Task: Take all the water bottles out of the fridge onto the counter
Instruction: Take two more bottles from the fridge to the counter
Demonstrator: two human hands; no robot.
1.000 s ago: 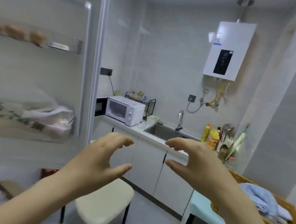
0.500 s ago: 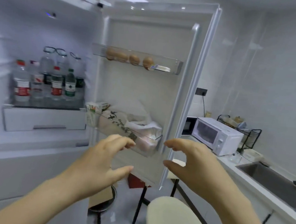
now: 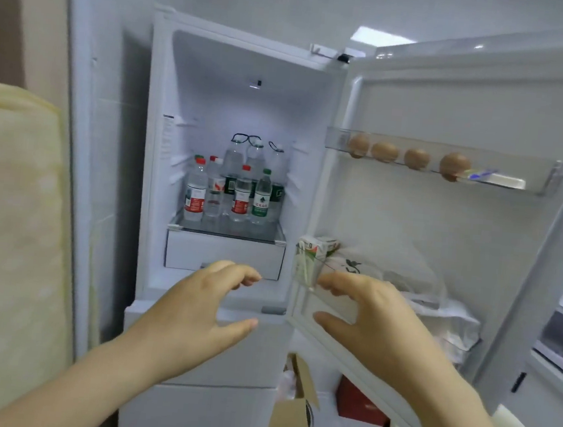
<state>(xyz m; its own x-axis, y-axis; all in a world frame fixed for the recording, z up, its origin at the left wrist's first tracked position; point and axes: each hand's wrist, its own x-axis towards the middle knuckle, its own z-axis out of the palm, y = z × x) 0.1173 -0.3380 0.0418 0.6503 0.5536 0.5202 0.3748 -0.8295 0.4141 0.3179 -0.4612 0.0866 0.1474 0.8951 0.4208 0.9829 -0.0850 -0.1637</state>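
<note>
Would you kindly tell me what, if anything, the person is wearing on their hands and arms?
Nothing is worn. The left hand and right hand are bare, with no gloves, rings or watch in view. The left forearm and right forearm are uncovered down to the frame's lower edge, so no sleeves show.

Rear water bottles (image 3: pixel 233 159) half hidden behind front bottles (image 3: pixel 242 194), labels too blurred to read, fridge door (image 3: pixel 444 222) cut off at right, cardboard box (image 3: pixel 292 410) partly hidden beneath it
</note>
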